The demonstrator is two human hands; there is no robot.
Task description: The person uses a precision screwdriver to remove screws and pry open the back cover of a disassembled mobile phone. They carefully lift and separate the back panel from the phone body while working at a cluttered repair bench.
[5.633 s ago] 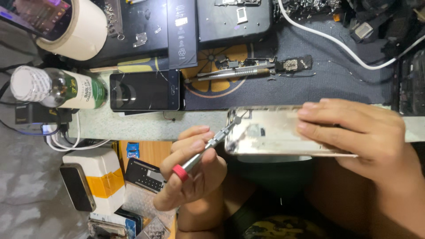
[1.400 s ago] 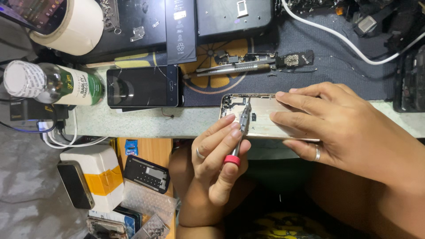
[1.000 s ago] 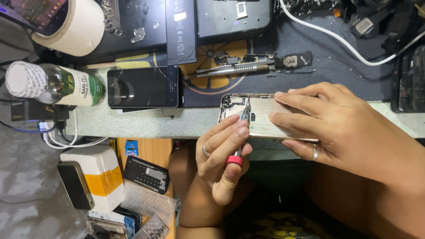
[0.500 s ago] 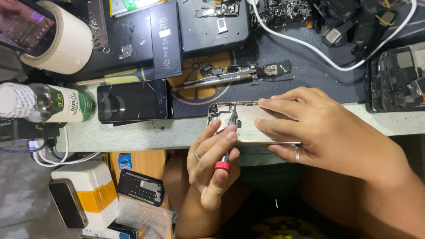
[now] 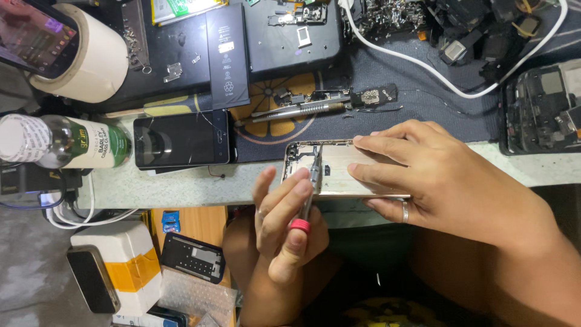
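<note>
An opened silver phone chassis (image 5: 336,175) lies at the front edge of the workbench. My right hand (image 5: 451,181), with a ring on one finger, rests on it and holds it down from the right. My left hand (image 5: 283,225) grips a slim screwdriver (image 5: 310,192) with a red cap. The screwdriver's tip is set into the chassis near its left end. The right part of the chassis is hidden under my right hand.
A black phone with a cracked screen (image 5: 181,139) lies to the left, beside a green-labelled bottle (image 5: 66,142). Behind are a tape roll (image 5: 91,60), a black battery (image 5: 227,57), a second screwdriver (image 5: 299,111), a white cable (image 5: 423,66) and a dismantled phone (image 5: 541,106).
My left hand has brought the screwdriver from a low slant up onto the chassis, and it now stands steeper. My right hand keeps its hold. The view has shifted slightly.
</note>
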